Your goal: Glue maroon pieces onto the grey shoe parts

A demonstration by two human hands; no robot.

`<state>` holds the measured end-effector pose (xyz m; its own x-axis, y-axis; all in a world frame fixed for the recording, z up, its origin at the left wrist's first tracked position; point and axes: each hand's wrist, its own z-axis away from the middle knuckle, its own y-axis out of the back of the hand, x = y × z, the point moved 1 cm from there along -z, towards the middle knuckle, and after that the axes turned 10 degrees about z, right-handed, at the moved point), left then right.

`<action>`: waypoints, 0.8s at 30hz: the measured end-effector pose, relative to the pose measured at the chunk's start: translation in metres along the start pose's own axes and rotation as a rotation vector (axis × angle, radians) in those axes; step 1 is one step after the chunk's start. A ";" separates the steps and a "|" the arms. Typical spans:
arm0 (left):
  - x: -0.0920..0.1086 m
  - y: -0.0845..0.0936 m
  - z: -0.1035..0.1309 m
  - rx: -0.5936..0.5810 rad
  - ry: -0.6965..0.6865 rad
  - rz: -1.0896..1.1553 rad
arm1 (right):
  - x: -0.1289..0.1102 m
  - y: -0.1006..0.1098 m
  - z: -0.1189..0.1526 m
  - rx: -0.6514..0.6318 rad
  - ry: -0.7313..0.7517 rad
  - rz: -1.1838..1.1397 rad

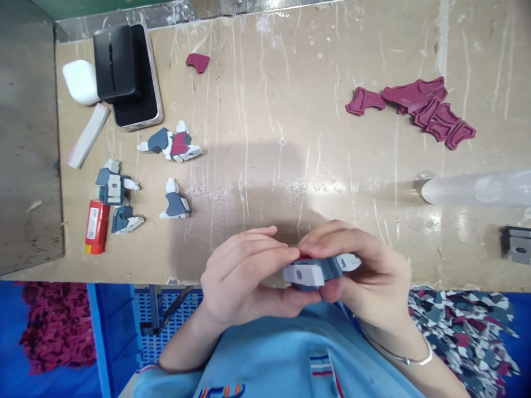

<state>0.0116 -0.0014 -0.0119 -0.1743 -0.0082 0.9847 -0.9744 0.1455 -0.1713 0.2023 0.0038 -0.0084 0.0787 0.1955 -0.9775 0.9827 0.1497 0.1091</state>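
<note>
Close to the table's front edge, my left hand [249, 276] and my right hand [365, 265] both grip one small plastic toy part [307, 273], grey-blue and white. A bit of dark red shows on its top under my fingertips. My left thumb and fingers press its left end; my right fingers and thumb pinch the other end, where a white tip sticks out. Similar grey-blue and white parts lie to the left, such as one with a dark red panel [180, 142] and a smaller one [176, 204]. Loose dark red plastic pieces [415, 97] lie in a cluster at the back right.
At the left stand a phone [149, 83] with a black case on it, a white case [79, 82] and a red lighter [97, 226]. A translucent tube [477, 188] lies right. Below the edge are blue bins with dark red pieces [58, 326] and mixed parts [464, 337].
</note>
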 end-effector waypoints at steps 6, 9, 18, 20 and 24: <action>0.001 -0.002 -0.005 -0.094 -0.404 -0.150 | 0.001 0.003 -0.003 0.028 0.199 0.166; 0.007 0.001 -0.009 -0.176 -0.416 -0.349 | 0.001 0.004 -0.004 0.033 0.306 0.273; 0.011 0.003 -0.004 -0.131 -0.562 -0.514 | -0.004 -0.001 0.005 0.001 0.337 0.373; 0.010 0.002 -0.004 -0.151 -0.570 -0.485 | -0.009 0.001 0.009 0.010 0.335 0.415; 0.013 0.002 0.001 -0.132 -0.404 -0.290 | -0.021 0.010 0.010 -0.016 0.388 0.533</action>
<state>0.0071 -0.0020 0.0003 0.0345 -0.4446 0.8951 -0.9692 0.2035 0.1385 0.2125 -0.0086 0.0118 0.4852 0.5815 -0.6530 0.8228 -0.0509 0.5660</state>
